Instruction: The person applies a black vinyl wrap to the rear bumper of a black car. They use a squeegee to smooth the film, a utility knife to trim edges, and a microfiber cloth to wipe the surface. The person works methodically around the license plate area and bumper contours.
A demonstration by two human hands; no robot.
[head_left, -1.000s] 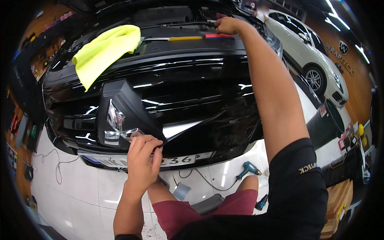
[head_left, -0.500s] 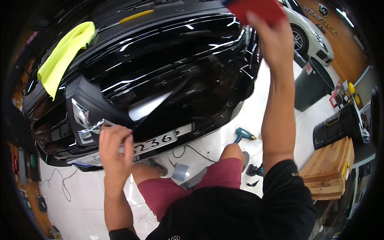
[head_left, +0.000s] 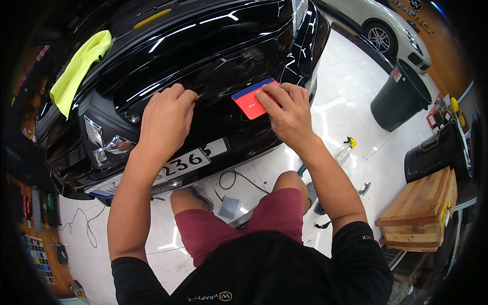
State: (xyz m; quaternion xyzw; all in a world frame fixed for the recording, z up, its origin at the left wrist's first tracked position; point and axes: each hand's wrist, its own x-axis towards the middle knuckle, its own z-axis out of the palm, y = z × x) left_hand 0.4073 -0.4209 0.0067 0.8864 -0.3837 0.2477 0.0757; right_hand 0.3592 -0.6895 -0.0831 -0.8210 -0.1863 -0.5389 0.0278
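Observation:
A red squeegee (head_left: 252,104) with a dark blue edge is in my right hand (head_left: 292,109), thumb on its face and fingers behind. It is held close over the glossy black car body (head_left: 218,81); I cannot tell if it touches. My left hand (head_left: 170,114) is closed, fingers curled and fingertips together over the same body; whatever they may hold is hidden. Left of that hand, a chrome three-diamond emblem (head_left: 104,142) sits on dark grey trim. The white number plate (head_left: 188,161) lies below, partly behind my left forearm.
A neon yellow cloth (head_left: 81,71) drapes over the car at the left. On the floor are a grey sheet (head_left: 230,207), a black cable (head_left: 239,175) and a spray bottle (head_left: 344,152). A dark bin (head_left: 399,99), a wooden box (head_left: 417,208) and a white car (head_left: 376,25) stand right.
My right hand has brought the squeegee down from the upper right to the car's middle. My left hand has moved up and right, away from the emblem.

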